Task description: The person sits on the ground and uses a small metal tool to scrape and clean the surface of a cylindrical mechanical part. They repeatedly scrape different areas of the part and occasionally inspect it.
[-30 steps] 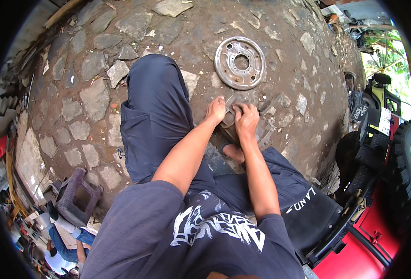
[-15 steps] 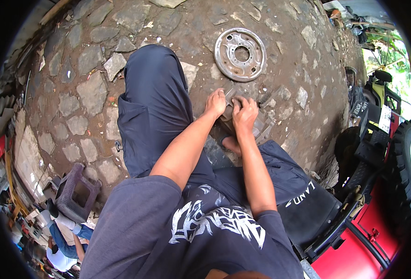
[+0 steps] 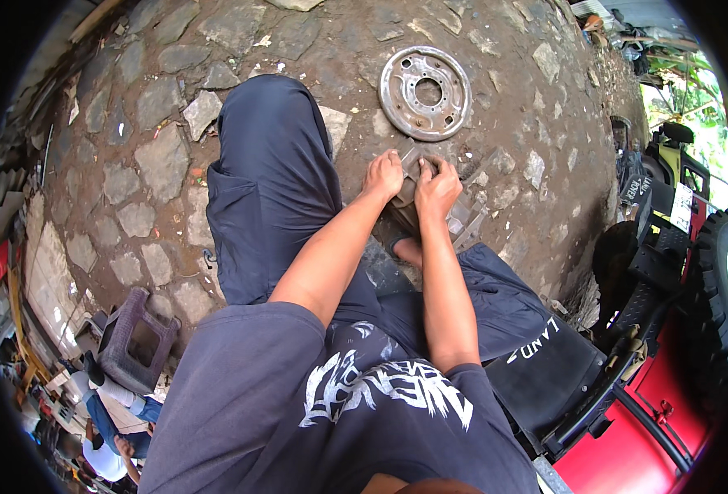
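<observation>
My left hand (image 3: 384, 176) is closed on the upper left edge of a grey-brown, angular metal part (image 3: 462, 221) low on the ground between my legs. My right hand (image 3: 436, 186), close beside it, has curled fingers gripping the same part, which my hands and forearms partly hide. Just above my hands lies a round, worn metal plate (image 3: 396, 104) with a centre hole and several smaller holes, flat on the ground.
Rough stone paving (image 3: 158, 173) surrounds me. A dark plastic stool (image 3: 117, 366) stands at lower left, with a co-worker (image 3: 100, 457) beyond it. On the right are a red vehicle body (image 3: 619, 461), a large tyre (image 3: 714, 296) and black metal fittings (image 3: 656, 263).
The view has shifted, so the ground and plate appear higher. My right hand and forearm have moved slightly forward, the forearm leaning more to the left. The co-worker's hand has moved.
</observation>
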`<control>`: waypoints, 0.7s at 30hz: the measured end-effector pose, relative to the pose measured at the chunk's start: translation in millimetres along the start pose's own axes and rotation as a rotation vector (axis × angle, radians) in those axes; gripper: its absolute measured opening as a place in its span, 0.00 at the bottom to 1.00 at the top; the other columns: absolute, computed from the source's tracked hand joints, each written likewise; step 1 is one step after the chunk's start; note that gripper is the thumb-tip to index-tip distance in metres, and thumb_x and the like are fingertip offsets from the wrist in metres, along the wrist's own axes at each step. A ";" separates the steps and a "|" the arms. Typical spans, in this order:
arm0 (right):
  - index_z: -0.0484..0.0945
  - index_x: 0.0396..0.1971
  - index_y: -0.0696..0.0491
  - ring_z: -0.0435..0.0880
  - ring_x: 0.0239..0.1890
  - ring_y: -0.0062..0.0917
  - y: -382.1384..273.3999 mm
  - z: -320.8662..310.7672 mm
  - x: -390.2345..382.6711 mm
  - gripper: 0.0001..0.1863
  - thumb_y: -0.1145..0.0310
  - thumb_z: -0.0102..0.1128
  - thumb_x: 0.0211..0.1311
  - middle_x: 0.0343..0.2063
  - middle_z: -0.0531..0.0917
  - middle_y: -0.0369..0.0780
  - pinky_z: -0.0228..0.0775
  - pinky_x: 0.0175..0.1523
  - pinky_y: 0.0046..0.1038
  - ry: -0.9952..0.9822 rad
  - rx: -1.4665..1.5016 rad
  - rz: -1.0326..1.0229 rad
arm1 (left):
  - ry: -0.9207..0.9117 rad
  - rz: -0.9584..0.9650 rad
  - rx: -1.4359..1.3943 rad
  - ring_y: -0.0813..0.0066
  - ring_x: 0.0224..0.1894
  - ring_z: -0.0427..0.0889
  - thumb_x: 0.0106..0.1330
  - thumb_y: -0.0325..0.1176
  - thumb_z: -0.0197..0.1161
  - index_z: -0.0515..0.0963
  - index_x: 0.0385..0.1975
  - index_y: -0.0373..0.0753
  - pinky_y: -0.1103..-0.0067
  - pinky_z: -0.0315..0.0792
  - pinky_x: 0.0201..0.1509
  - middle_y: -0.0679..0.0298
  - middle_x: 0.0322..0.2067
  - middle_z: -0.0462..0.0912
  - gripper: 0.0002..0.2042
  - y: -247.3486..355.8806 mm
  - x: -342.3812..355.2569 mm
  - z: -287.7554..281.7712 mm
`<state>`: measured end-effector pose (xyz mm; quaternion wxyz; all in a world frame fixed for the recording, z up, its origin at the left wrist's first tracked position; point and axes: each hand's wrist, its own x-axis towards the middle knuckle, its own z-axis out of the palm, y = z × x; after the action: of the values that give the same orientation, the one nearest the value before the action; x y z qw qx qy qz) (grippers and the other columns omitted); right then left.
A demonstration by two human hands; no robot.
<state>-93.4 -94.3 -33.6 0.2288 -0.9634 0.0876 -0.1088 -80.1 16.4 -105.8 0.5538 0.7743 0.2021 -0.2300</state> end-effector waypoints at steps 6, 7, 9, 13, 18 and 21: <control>0.90 0.39 0.54 0.89 0.38 0.44 -3.1 -12.6 -9.6 0.07 0.71 0.72 0.62 0.37 0.89 0.46 0.80 0.48 0.40 -0.105 0.019 -0.180 | -0.036 -0.049 0.017 0.39 0.68 0.76 0.83 0.50 0.37 0.80 0.64 0.42 0.54 0.67 0.74 0.43 0.63 0.81 0.28 1.3 -1.7 -4.2; 0.90 0.39 0.54 0.89 0.38 0.43 0.3 -11.5 -10.2 0.07 0.72 0.73 0.62 0.37 0.89 0.46 0.80 0.48 0.40 -0.086 0.063 -0.159 | -0.052 -0.074 0.018 0.39 0.68 0.76 0.83 0.51 0.36 0.80 0.65 0.42 0.54 0.67 0.74 0.43 0.63 0.81 0.28 6.1 -4.6 -6.8; 0.90 0.39 0.54 0.89 0.38 0.42 0.2 -9.8 -10.2 0.08 0.72 0.74 0.60 0.37 0.89 0.45 0.81 0.47 0.39 -0.051 0.157 -0.128 | -0.061 -0.095 0.017 0.39 0.68 0.75 0.83 0.52 0.36 0.79 0.66 0.42 0.54 0.66 0.75 0.44 0.63 0.80 0.29 9.7 -7.7 -9.1; 0.90 0.39 0.54 0.91 0.40 0.41 -13.6 -5.3 -19.7 0.10 0.72 0.75 0.57 0.38 0.90 0.45 0.82 0.48 0.37 0.021 0.153 -0.085 | -0.042 -0.091 0.010 0.39 0.68 0.75 0.84 0.52 0.35 0.77 0.67 0.42 0.53 0.64 0.76 0.46 0.64 0.80 0.29 9.5 -9.9 -11.4; 0.90 0.40 0.54 0.91 0.39 0.43 -6.0 2.8 -10.4 0.10 0.73 0.75 0.57 0.37 0.90 0.46 0.83 0.47 0.38 0.054 0.182 -0.069 | -0.056 -0.073 0.004 0.38 0.68 0.75 0.84 0.52 0.36 0.78 0.66 0.41 0.53 0.66 0.74 0.44 0.63 0.80 0.29 13.4 -13.8 -12.8; 0.91 0.40 0.53 0.90 0.38 0.44 -10.5 -2.5 -11.8 0.09 0.74 0.73 0.59 0.35 0.89 0.46 0.82 0.46 0.39 0.024 0.201 -0.099 | -0.035 -0.045 0.003 0.38 0.67 0.75 0.83 0.51 0.36 0.79 0.64 0.41 0.53 0.67 0.73 0.42 0.62 0.80 0.28 4.7 -7.4 -8.4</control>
<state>-104.2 -83.6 -28.6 0.3174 -0.9374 0.0314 -0.1398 -82.4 22.5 -95.6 0.5509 0.7662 0.2093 -0.2563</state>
